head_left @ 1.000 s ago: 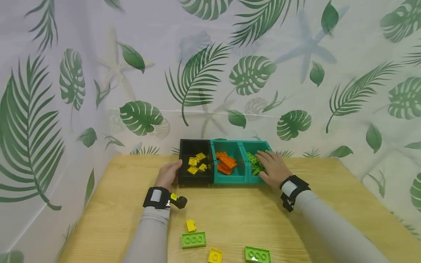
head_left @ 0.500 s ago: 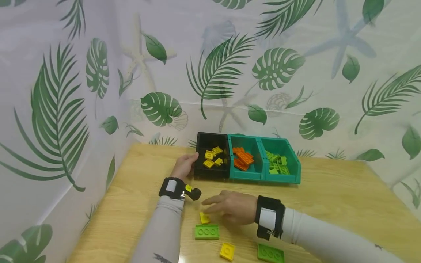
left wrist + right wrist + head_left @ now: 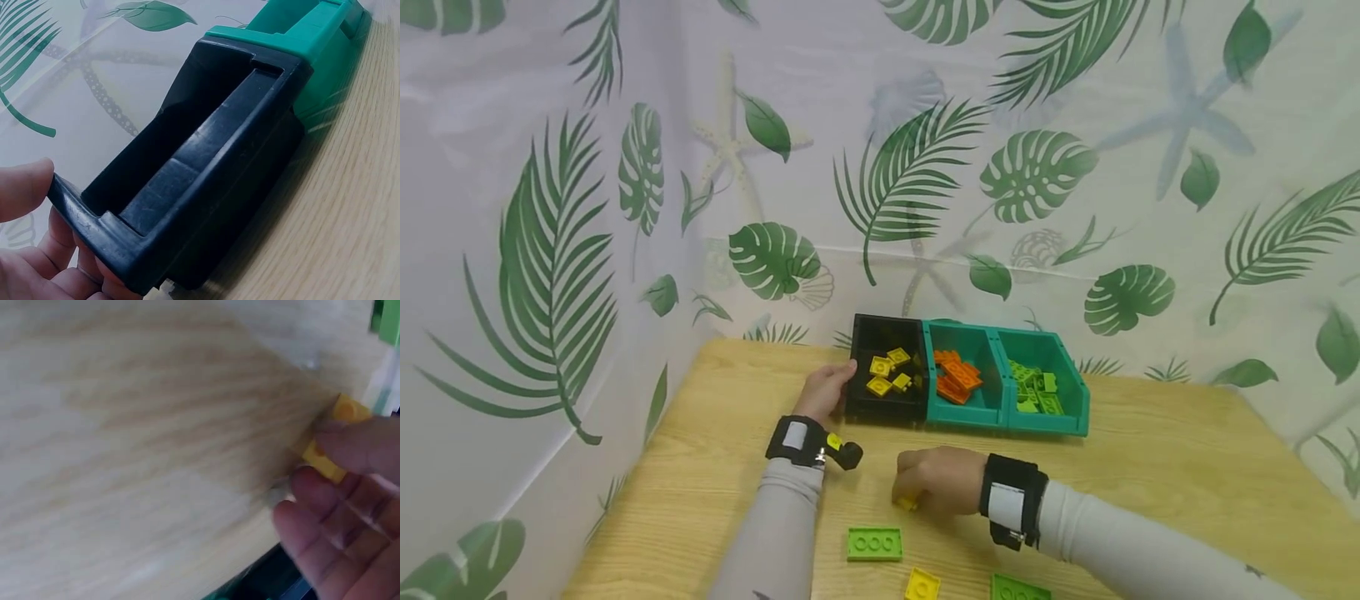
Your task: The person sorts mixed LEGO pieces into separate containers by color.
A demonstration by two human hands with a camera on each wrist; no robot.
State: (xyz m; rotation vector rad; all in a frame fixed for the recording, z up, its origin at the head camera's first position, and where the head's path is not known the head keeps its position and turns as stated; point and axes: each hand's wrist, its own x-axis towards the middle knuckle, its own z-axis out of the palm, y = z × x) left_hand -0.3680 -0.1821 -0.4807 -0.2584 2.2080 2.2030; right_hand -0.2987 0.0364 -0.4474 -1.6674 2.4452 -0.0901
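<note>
My left hand (image 3: pixel 824 392) grips the left wall of a black bin (image 3: pixel 887 411), thumb over the rim and fingers curled against the outside, as the left wrist view shows. Several yellow bricks (image 3: pixel 880 366) lie inside that bin. Just above the table, in front of the bins, my right hand (image 3: pixel 942 481) pinches a small yellow brick (image 3: pixel 328 465) between thumb and fingers. Most of this brick is hidden by the hand in the head view. Closer to me lie a green brick (image 3: pixel 875 543), a yellow brick (image 3: pixel 922 585) and another green brick (image 3: pixel 1019 588), cut by the frame.
Two teal bins join the black one on its right. The middle bin (image 3: pixel 967 417) holds orange bricks (image 3: pixel 957 375), the right bin (image 3: pixel 1049 422) green bricks (image 3: pixel 1033 387). Behind them rises a leaf-patterned wall covering (image 3: pixel 917 167). All stands on a wooden table (image 3: pixel 1150 467).
My right hand has come from the green bricks' bin down to the table and taken hold of the loose yellow brick, shifting it slightly right. My left hand stays on the black bin.
</note>
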